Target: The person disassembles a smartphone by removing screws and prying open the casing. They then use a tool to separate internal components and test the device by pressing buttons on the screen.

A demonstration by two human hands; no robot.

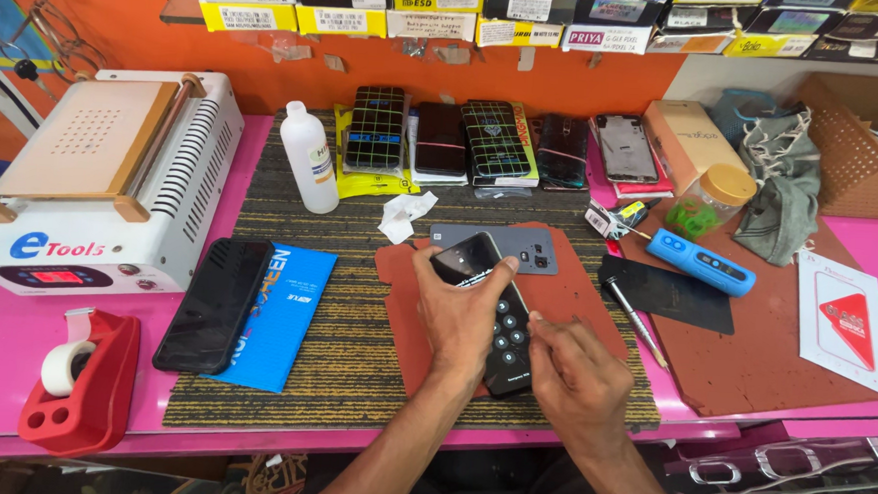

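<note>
A black smartphone (500, 325) with a lit keypad on its screen lies on a red-brown mat (596, 305) in the head view. My left hand (461, 313) lies over the phone's upper half, thumb and fingers gripping its sides. My right hand (577, 375) rests at the phone's lower right edge, with a fingertip touching the screen. A grey phone back cover (524, 246) lies just behind the phone.
A white screen-separator machine (102, 179) stands at left, a red tape dispenser (82, 374) in front of it. A black phone (214, 303) lies on a blue packet (280, 314). White bottle (310, 158), several phones at the back, a blue tool (707, 263), a screwdriver (636, 317), a basket (860, 149).
</note>
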